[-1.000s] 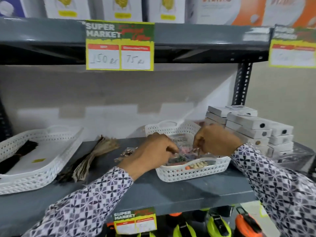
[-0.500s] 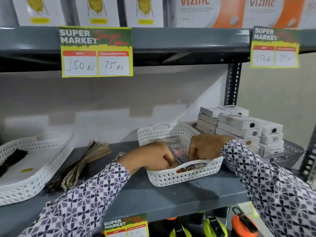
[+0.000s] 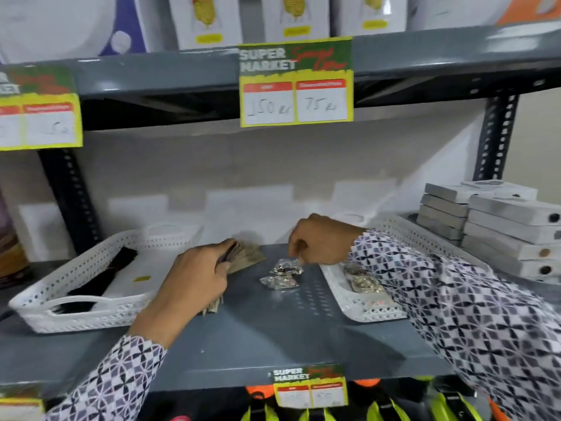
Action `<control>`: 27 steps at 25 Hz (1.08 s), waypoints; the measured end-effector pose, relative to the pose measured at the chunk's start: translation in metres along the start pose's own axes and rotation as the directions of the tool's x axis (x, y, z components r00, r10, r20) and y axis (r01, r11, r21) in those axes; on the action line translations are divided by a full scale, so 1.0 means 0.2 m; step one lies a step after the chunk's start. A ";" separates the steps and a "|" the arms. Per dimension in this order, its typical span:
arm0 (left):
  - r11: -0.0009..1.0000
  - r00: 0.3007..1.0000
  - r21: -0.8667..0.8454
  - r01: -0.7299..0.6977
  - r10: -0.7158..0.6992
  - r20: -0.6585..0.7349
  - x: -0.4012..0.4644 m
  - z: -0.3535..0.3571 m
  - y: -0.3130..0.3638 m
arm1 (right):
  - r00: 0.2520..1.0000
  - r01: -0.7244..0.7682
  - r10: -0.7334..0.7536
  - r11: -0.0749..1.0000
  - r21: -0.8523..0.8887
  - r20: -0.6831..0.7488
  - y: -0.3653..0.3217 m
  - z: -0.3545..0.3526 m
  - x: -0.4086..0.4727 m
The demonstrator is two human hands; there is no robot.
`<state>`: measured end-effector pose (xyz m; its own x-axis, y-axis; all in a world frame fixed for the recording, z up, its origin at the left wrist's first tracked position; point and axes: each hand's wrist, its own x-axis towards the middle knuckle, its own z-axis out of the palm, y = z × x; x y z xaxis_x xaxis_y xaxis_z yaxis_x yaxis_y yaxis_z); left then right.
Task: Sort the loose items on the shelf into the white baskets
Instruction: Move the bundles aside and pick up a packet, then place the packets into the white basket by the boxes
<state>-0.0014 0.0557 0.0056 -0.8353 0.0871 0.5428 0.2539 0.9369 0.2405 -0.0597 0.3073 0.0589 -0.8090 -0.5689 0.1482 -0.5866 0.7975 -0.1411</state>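
My left hand is closed around a brownish fanned bundle lying on the grey shelf. My right hand hovers with fingers pinched just above two small clear packets on the shelf; whether it grips the upper one I cannot tell. A white basket at the left holds black strips. A second white basket at the right holds several small packets, partly hidden by my right sleeve.
Stacked grey-white boxes stand at the back right behind the right basket. The upper shelf with a price tag hangs overhead. A black upright post rises behind the left basket. Yellow and orange items sit on the shelf below.
Both hands left the right basket and moved left. My left hand now grips the brownish bundle; my right hand sits over the loose packets. The view shifted left.
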 end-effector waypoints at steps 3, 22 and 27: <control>0.998 0.999 0.044 -0.043 0.043 0.014 -0.04 0.05 -0.11 | 0.984 0.019 0.000 0.994 -0.109 0.175 -0.11 0.17 0.16; 0.988 0.873 0.080 -0.134 0.080 0.482 0.39 0.43 0.24 | 0.969 -0.145 0.149 0.989 0.035 -0.197 0.10 -0.11 -0.24; 0.978 0.907 0.087 -0.192 0.142 0.397 0.37 0.47 0.21 | 0.962 -0.186 0.187 0.982 0.026 -0.197 0.23 -0.10 -0.38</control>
<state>-0.0988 0.1323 -0.0189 -0.9149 0.3469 0.2066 0.3658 0.9287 0.0605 -0.0250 0.3915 0.0604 -0.8809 -0.3582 0.3093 -0.4267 0.8838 -0.1919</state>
